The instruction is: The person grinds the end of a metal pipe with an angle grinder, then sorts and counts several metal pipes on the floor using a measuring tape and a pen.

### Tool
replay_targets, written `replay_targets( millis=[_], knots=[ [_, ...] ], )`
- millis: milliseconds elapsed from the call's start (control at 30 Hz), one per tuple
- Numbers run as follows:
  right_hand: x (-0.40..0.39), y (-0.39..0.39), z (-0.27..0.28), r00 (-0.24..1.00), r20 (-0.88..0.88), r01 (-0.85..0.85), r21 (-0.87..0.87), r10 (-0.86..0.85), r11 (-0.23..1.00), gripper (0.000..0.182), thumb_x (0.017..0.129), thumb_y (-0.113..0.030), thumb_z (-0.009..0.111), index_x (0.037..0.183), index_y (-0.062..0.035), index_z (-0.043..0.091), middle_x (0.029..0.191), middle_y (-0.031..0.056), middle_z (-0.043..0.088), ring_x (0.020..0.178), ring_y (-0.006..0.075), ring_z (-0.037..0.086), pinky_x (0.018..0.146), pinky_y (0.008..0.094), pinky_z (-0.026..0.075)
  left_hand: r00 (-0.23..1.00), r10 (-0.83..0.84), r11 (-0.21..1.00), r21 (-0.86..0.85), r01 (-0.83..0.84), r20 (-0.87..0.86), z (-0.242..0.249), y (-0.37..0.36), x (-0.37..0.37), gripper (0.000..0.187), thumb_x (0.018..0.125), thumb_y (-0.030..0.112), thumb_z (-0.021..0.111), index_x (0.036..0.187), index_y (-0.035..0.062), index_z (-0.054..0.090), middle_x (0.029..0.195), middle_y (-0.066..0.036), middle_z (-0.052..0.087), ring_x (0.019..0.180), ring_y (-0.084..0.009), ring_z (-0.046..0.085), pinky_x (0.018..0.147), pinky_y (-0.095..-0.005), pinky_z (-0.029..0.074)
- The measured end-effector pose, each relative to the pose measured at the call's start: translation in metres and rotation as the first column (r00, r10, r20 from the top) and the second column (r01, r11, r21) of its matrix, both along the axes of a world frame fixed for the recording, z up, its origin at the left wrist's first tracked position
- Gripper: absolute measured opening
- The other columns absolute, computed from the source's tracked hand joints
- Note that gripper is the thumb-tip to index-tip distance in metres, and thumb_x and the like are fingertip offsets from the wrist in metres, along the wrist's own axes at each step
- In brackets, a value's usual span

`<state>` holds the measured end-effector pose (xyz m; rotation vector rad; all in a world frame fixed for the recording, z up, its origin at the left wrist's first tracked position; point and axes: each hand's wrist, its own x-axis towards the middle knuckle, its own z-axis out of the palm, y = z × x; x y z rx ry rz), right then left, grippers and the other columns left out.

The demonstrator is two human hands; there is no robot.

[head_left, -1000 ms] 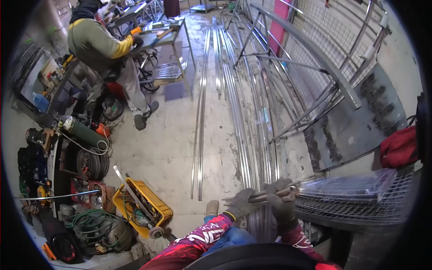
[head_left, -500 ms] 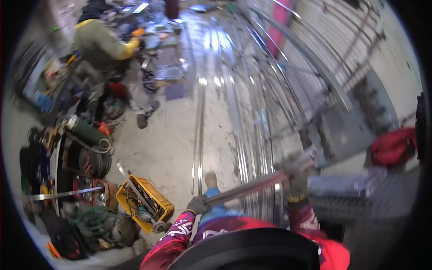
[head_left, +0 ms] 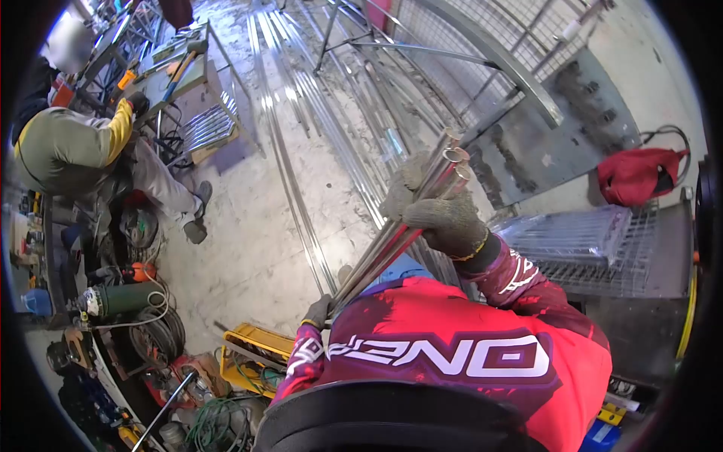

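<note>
A slanting bundle of several shiny metal tubes (head_left: 380,256) crosses in front of my body, its open round ends at the upper right. My right hand (head_left: 453,226), in a grey knit glove, is wrapped round the bundle near those ends. More grey glove shows on the bundle's far side. Lower down, my left hand (head_left: 318,310), also gloved, is closed on the lower part of the tubes; its fingers are partly hidden by the sleeve. Below the bundle, long metal tubes (head_left: 282,166) lie lengthwise on the floor.
A person (head_left: 71,151) bends over a workbench (head_left: 192,83) at the upper left. Near my left side are a yellow toolbox (head_left: 260,339), a green gas cylinder (head_left: 124,299) and coiled hose. A curved metal frame (head_left: 501,56), red bag (head_left: 640,175) and wrapped stack (head_left: 565,233) stand right.
The bundle has swung to a steeper slant, its upper ends coming leftward with my right hand. My left hand has shifted slightly left and up. The view has turned and my torso shows more.
</note>
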<state>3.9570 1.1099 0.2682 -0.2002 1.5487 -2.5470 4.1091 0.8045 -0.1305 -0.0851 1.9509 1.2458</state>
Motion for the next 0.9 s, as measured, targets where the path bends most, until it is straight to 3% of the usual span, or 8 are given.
replay_targets(
  millis=[100, 233, 300, 467, 767, 800, 833, 900],
  knots=[
    [-0.035, -0.010, 0.006, 0.994, -0.037, 0.105, 0.381, -0.098, 0.918, 0.027, 0.065, -0.003, 0.072, 0.089, -0.0048, 0.061, 0.082, 0.0068, 0.061, 0.077, 0.0225, 0.062, 0.074, 0.0389, 0.053, 0.882, -0.469, 0.824, -0.383, 0.417, -0.050, -0.051, 0.007, -0.055, 0.042, 0.089, 0.036, 0.058, 0.119, 0.0074, 0.064, 0.107, -0.023, 0.070, 0.099, -0.0371, 0.069, 0.086, -0.0438, 0.055],
    [-0.099, -0.013, -0.003, 0.995, 0.017, 0.091, 0.201, -0.096, 0.975, 0.022, 0.064, -0.003, 0.070, 0.085, -0.0036, 0.060, 0.079, 0.0064, 0.060, 0.077, 0.0218, 0.062, 0.076, 0.0380, 0.054, 0.944, -0.179, 0.879, -0.386, 0.280, 0.277, -0.040, -0.001, -0.142, 0.040, 0.089, 0.032, 0.058, 0.123, 0.0111, 0.062, 0.114, -0.024, 0.068, 0.105, -0.0417, 0.066, 0.089, -0.0456, 0.053],
    [-0.141, -0.012, -0.012, 0.996, 0.029, 0.080, 0.056, -0.082, 0.995, 0.022, 0.064, -0.003, 0.069, 0.084, -0.0033, 0.059, 0.078, 0.0062, 0.060, 0.077, 0.0213, 0.062, 0.077, 0.0379, 0.055, 0.690, -0.715, 0.609, -0.382, 0.695, 0.115, -0.049, -0.007, -0.189, 0.041, 0.089, 0.030, 0.059, 0.126, 0.0141, 0.061, 0.117, -0.023, 0.067, 0.110, -0.0411, 0.064, 0.093, -0.0454, 0.053],
    [-0.253, -0.007, -0.008, 0.999, -0.035, -0.012, 0.038, 0.013, 0.999, 0.037, 0.065, -0.004, 0.074, 0.095, -0.0090, 0.052, 0.079, 0.0039, 0.057, 0.075, 0.0195, 0.059, 0.080, 0.0402, 0.053, 0.601, -0.798, 0.510, -0.480, 0.714, 0.047, -0.031, -0.010, -0.312, 0.035, 0.091, 0.033, 0.057, 0.120, 0.0140, 0.064, 0.115, -0.019, 0.069, 0.105, -0.0396, 0.067, 0.088, -0.0460, 0.054],
    [-0.425, -0.012, 0.043, 0.971, -0.210, -0.144, -0.136, 0.113, 0.980, 0.045, 0.069, -0.009, 0.084, 0.099, -0.0113, 0.050, 0.081, 0.0016, 0.057, 0.077, 0.0180, 0.059, 0.082, 0.0406, 0.050, 0.971, 0.162, 0.862, -0.504, -0.052, 0.177, -0.022, -0.008, -0.531, 0.042, 0.087, 0.045, 0.063, 0.109, 0.0096, 0.067, 0.099, -0.021, 0.071, 0.088, -0.0320, 0.072, 0.075, -0.0434, 0.057],
    [-0.442, -0.011, 0.042, 0.966, -0.227, -0.152, -0.130, 0.120, 0.980, 0.043, 0.070, -0.008, 0.083, 0.099, -0.0115, 0.051, 0.082, 0.0011, 0.057, 0.077, 0.0184, 0.059, 0.082, 0.0405, 0.050, 0.992, 0.055, 0.843, -0.538, 0.012, 0.109, -0.012, -0.001, -0.551, 0.042, 0.089, 0.048, 0.059, 0.111, 0.0134, 0.067, 0.099, -0.020, 0.072, 0.090, -0.0349, 0.071, 0.077, -0.0433, 0.056],
    [-0.459, -0.012, 0.043, 0.961, -0.246, -0.165, -0.130, 0.129, 0.978, 0.043, 0.070, -0.008, 0.083, 0.099, -0.0115, 0.051, 0.082, 0.0011, 0.057, 0.077, 0.0184, 0.059, 0.082, 0.0405, 0.050, 0.812, -0.572, 0.692, -0.602, 0.399, -0.120, -0.010, -0.005, -0.570, 0.039, 0.090, 0.047, 0.057, 0.111, 0.0159, 0.067, 0.096, -0.019, 0.072, 0.092, -0.0381, 0.070, 0.079, -0.0437, 0.056],
    [-0.494, -0.017, 0.043, 0.956, -0.252, -0.169, -0.059, 0.149, 0.984, 0.043, 0.070, -0.006, 0.081, 0.100, -0.0120, 0.051, 0.081, 0.0013, 0.058, 0.077, 0.0188, 0.059, 0.083, 0.0404, 0.050, 0.698, -0.706, 0.611, -0.601, 0.515, -0.120, -0.004, 0.002, -0.611, 0.036, 0.093, 0.040, 0.054, 0.110, 0.0140, 0.072, 0.110, -0.018, 0.071, 0.103, -0.0365, 0.069, 0.089, -0.0435, 0.055]
  ],
)
